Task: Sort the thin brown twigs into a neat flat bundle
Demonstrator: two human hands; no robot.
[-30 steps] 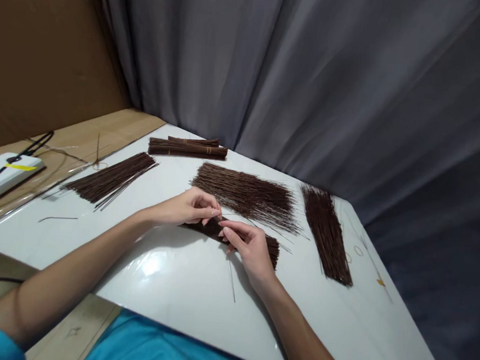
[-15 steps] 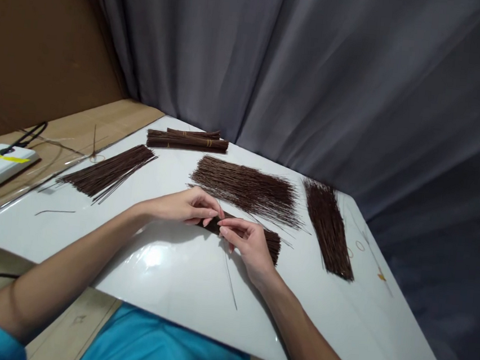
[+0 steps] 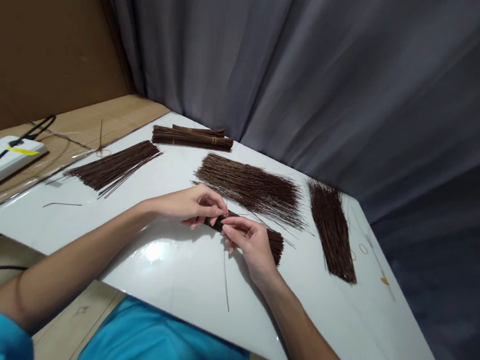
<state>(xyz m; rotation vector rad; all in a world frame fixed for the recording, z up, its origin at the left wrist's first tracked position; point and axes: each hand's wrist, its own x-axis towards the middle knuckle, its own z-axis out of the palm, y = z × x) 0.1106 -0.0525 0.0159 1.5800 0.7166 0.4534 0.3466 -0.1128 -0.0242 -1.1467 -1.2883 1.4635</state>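
A bundle of thin brown wire-like stems [image 3: 274,244] lies on the white table in front of me, partly covered by both hands. My left hand [image 3: 207,206] is over its left end, with thumb and forefinger closed together at a single thin stem. Close beside it, my right hand [image 3: 251,240] pinches the same area with thumb and forefinger, resting over the bundle. The single thin stem [image 3: 226,280] runs from between the fingertips down toward the table's near edge. What exactly lies between the fingertips is partly hidden.
Loose brown stems are spread behind my hands [image 3: 252,187], at right [image 3: 332,231] and at left [image 3: 116,165]. Tied bundles [image 3: 193,137] lie at the back. One bent stem [image 3: 63,204], rubber bands [image 3: 363,248] and a white box [image 3: 6,160] with a black cord are around. A grey curtain [image 3: 317,85] hangs behind.
The view has shifted slightly, moving the scene a little to the right. The lower end of the single stem has swung left. Both hands stay together at the bundle.
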